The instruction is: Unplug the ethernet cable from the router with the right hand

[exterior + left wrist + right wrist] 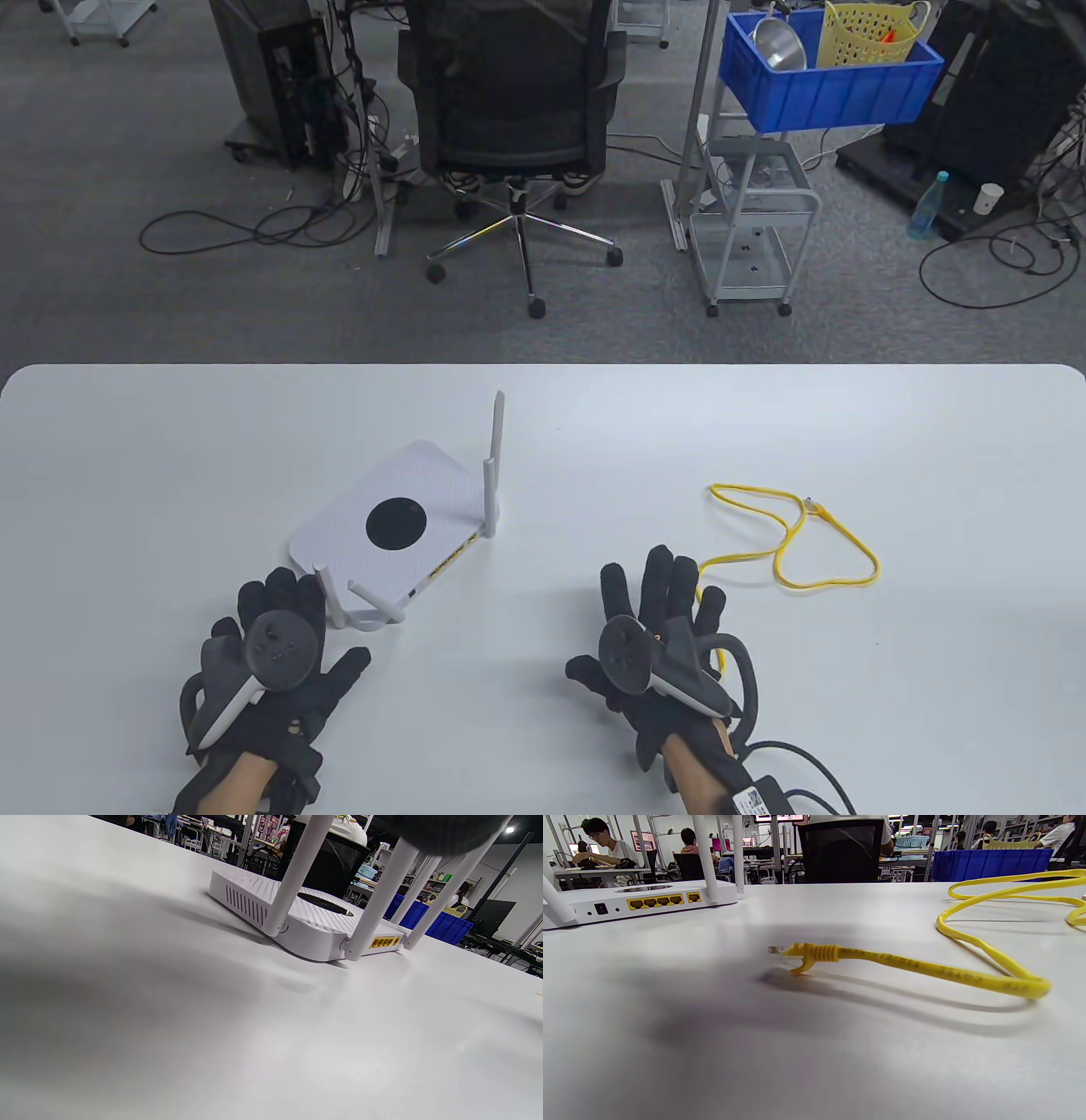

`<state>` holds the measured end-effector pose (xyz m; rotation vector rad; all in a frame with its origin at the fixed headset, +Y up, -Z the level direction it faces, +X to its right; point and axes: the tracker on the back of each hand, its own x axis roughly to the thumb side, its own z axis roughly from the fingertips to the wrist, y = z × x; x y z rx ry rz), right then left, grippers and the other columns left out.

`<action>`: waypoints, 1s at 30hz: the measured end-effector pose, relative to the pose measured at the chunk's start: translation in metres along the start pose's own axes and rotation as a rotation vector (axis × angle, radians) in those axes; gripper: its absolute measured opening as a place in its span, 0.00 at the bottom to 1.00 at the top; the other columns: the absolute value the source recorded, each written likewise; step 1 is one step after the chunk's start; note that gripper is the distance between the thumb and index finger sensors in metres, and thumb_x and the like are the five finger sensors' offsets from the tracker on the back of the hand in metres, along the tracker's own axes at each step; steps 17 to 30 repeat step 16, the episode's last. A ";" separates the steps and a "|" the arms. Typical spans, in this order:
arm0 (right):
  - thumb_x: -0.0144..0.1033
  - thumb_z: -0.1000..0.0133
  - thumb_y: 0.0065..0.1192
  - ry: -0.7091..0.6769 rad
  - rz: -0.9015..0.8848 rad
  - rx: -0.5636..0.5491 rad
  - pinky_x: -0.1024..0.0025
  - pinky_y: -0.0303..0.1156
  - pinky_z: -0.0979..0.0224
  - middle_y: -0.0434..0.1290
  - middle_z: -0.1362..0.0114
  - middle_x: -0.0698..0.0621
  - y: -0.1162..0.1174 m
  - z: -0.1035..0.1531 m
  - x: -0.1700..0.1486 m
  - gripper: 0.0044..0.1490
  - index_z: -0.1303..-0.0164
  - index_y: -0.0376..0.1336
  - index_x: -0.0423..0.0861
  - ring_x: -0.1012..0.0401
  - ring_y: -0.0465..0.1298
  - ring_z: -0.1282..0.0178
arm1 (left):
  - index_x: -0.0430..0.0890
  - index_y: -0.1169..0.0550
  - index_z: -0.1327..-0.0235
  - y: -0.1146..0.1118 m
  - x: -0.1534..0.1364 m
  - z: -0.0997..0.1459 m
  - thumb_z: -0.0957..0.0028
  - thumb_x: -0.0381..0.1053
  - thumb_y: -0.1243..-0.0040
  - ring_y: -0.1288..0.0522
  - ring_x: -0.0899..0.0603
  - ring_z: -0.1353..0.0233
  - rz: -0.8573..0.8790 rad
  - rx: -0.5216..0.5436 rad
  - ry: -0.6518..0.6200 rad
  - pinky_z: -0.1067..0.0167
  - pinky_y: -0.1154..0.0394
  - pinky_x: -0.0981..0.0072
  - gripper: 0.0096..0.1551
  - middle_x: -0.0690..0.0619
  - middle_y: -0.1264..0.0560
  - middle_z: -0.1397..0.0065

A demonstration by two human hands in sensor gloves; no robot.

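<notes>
The white router (394, 522) lies flat on the white table (594, 424), left of centre, with several antennas raised. Its yellow ports (655, 902) hold no plug; they also show in the left wrist view (385, 941). The yellow ethernet cable (797, 543) lies loose in a loop on the table, to the right. One plug (797, 952) rests on the table under my right hand (662, 611), which has its fingers spread and holds nothing. The other plug (816, 507) lies at the loop's far side. My left hand (271, 628) is open by the router's near corner, beside the antennas (292, 878).
Beyond the table's far edge stand an office chair (513, 93) and a cart with a blue crate (831, 81). A black lead (806, 764) runs from my right wrist at the bottom right.
</notes>
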<state>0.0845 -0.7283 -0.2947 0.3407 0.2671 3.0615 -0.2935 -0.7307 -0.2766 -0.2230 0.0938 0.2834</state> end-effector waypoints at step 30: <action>0.75 0.59 0.26 0.006 -0.004 0.030 0.23 0.26 0.30 0.17 0.22 0.23 0.003 -0.002 -0.001 0.70 0.16 0.21 0.44 0.28 0.23 0.25 | 0.51 0.61 0.21 -0.001 0.000 0.000 0.49 0.72 0.50 0.76 0.32 0.20 -0.002 -0.004 0.000 0.30 0.72 0.32 0.56 0.42 0.71 0.14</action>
